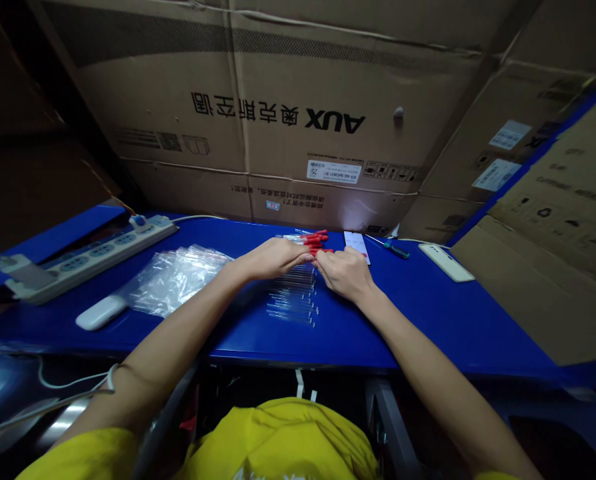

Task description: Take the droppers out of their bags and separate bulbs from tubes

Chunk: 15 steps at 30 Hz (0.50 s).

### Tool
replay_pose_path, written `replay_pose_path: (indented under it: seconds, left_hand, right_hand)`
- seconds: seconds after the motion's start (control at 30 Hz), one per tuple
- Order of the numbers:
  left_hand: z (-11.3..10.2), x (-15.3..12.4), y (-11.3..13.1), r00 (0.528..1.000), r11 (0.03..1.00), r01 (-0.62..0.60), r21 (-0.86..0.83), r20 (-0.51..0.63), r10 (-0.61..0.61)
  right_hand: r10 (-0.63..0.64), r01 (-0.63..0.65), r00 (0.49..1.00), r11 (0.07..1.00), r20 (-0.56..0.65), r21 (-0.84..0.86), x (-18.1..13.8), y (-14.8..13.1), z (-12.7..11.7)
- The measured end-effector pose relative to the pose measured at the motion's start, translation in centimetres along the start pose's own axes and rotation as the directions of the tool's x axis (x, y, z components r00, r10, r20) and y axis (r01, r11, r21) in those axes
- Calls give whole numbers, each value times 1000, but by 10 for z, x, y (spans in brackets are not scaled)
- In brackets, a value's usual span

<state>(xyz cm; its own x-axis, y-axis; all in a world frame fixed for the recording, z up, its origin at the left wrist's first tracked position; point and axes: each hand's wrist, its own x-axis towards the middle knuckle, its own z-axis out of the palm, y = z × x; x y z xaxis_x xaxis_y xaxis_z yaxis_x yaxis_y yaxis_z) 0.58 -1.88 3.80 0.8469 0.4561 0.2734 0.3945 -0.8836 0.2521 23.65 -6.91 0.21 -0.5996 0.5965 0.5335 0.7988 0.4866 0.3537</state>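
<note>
My left hand (277, 257) and my right hand (347, 272) meet over the middle of the blue table, fingertips pinched together. Between them is a thin clear tube with a red rubber cap; the tube seems to be in my left fingers and the cap in my right, though the fingers hide most of it. Just beyond lie several clear tubes with red caps (315, 236), their red ends to the right. Nearer to me, below my hands, several bare clear tubes (292, 300) lie in a loose row.
Clear plastic bags (178, 277) lie left, beside a white rounded case (101, 312) and a power strip (98, 250). Past my right hand are a lit phone (357, 244), a screwdriver (394, 249) and a pale phone (447, 262). A cardboard wall (278, 67) stands behind the blue table (428, 320).
</note>
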Motion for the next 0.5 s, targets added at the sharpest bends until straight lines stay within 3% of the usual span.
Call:
replay_pose_path:
  seconds: [0.07,0.13,0.17,0.23,0.27,0.3,0.33,0.43,0.5]
  left_hand:
    - [-9,-10,-16,999,999,22,-33,-40,-23]
    - [-23,-25,-39,975,991,119,-53,-184,-127]
    - [-30,-32,-52,913,973,217,-77,-338,-230]
    - [-41,-42,-71,713,930,348,-121,-610,-346]
    - [-43,-44,-75,619,915,376,-148,-695,-367]
    - [-43,-44,-76,587,912,381,-154,-721,-368]
    - [-41,-41,-73,601,918,371,-140,-717,-353]
    - [-26,-29,-51,755,955,294,-39,-603,-257]
    - [-16,-22,-37,838,973,231,14,-512,-191]
  right_hand:
    - [81,-81,996,997,30,-5,-8,16,1]
    - [274,-273,961,961,26,-39,-20,41,1]
    - [401,-400,916,914,-5,-65,-26,55,1]
    - [594,-601,798,797,-104,-59,-34,77,2]
    - [622,-629,772,777,-129,-16,-36,84,3]
    - [630,-632,763,774,-145,44,-36,86,4]
    - [615,-605,774,788,-151,113,-34,84,5]
    - [468,-410,867,866,-170,287,-22,65,6]
    - [357,-284,912,905,-202,317,-16,51,3]
